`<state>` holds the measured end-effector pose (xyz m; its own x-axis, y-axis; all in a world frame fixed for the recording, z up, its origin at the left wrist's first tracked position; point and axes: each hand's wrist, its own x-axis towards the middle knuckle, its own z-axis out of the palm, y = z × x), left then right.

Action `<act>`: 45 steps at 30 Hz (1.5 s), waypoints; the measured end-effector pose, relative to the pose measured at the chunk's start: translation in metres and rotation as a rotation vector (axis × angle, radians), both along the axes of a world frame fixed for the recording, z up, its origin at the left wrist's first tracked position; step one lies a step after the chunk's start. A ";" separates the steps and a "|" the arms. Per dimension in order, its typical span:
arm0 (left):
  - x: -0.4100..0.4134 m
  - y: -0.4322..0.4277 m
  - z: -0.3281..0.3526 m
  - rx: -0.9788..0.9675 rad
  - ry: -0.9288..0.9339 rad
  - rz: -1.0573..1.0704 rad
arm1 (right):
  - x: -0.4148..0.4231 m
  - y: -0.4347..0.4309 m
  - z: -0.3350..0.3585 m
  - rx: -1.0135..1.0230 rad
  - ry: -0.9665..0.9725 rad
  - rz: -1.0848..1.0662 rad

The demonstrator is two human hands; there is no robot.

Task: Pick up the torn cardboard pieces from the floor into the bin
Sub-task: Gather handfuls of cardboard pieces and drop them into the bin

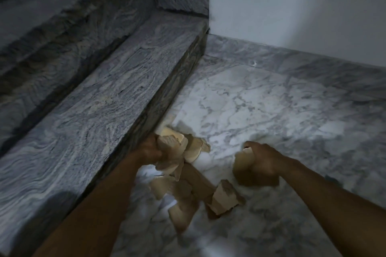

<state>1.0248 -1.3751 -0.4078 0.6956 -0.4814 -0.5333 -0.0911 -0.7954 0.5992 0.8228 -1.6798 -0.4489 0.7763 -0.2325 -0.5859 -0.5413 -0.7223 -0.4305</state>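
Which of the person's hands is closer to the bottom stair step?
Left. The left hand, gripping cardboard pieces, is right beside the step; the right hand, holding a cardboard scrap, is farther out on the floor.

Foot of an indoor staircase, in a home or a shared hallway; cannot tell which. Bottom step (100, 115): polished grey granite with a swirled grain. Upper steps (52, 19) of the same stone climb beyond it, to the left. Right of the bottom step lies a floor (271, 106) of white, grey-veined marble, edged by a darker stone band (334, 73). A plain white wall (292, 6) meets the step's far end. Dim light.
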 end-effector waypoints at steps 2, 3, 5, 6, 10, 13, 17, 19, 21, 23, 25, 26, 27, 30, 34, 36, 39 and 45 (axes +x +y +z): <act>0.000 0.013 -0.003 0.106 0.058 -0.055 | 0.019 0.005 0.016 0.029 -0.004 -0.020; -0.003 0.018 -0.002 0.168 0.087 -0.096 | 0.031 0.010 0.022 0.036 -0.008 -0.027; -0.003 0.028 -0.009 0.267 0.104 -0.152 | 0.056 0.025 0.031 0.024 -0.020 -0.026; -0.001 0.031 -0.013 0.272 0.105 -0.173 | 0.067 0.034 0.031 0.021 -0.029 -0.021; 0.016 0.028 -0.025 0.234 -0.007 -0.245 | 0.113 0.070 0.023 0.048 -0.018 -0.041; 0.028 0.019 -0.037 0.259 -0.090 -0.289 | 0.144 0.095 0.012 0.024 -0.027 -0.046; 0.034 0.014 -0.063 0.308 -0.207 -0.338 | 0.158 0.117 -0.015 -0.088 -0.004 -0.014; 0.034 0.014 -0.069 0.345 -0.241 -0.346 | 0.153 0.122 -0.023 -0.152 -0.038 -0.009; 0.034 0.014 -0.072 0.338 -0.254 -0.330 | 0.149 0.123 -0.026 -0.152 -0.089 -0.035; 0.031 0.013 -0.069 0.316 -0.268 -0.313 | 0.146 0.123 -0.026 -0.117 -0.107 -0.050; 0.028 0.013 -0.064 0.267 -0.260 -0.286 | 0.145 0.122 -0.022 -0.075 -0.120 -0.037; 0.025 0.014 -0.062 0.231 -0.236 -0.266 | 0.144 0.120 -0.020 -0.039 -0.132 -0.031; 0.023 0.016 -0.060 0.183 -0.186 -0.229 | 0.143 0.118 -0.017 0.004 -0.145 -0.033; 0.016 0.024 -0.056 -0.058 -0.082 -0.064 | 0.135 0.102 -0.003 0.088 -0.171 -0.105; 0.009 0.023 -0.046 -0.340 0.007 0.134 | 0.111 0.062 0.027 0.090 -0.169 -0.280; 0.013 0.021 -0.041 -0.416 0.044 0.147 | 0.096 0.042 0.038 0.093 -0.205 -0.365; 0.021 0.013 -0.038 -0.300 0.099 0.073 | 0.075 0.024 0.048 0.087 -0.140 -0.309; 0.031 -0.043 -0.044 0.291 -0.107 -0.482 | 0.035 0.062 0.026 -0.008 0.201 0.060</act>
<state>1.0553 -1.4185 -0.4516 0.4909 -0.6016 -0.6301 -0.5327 -0.7796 0.3293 0.8578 -1.6179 -0.4228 0.6567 -0.1947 -0.7286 -0.5713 -0.7591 -0.3120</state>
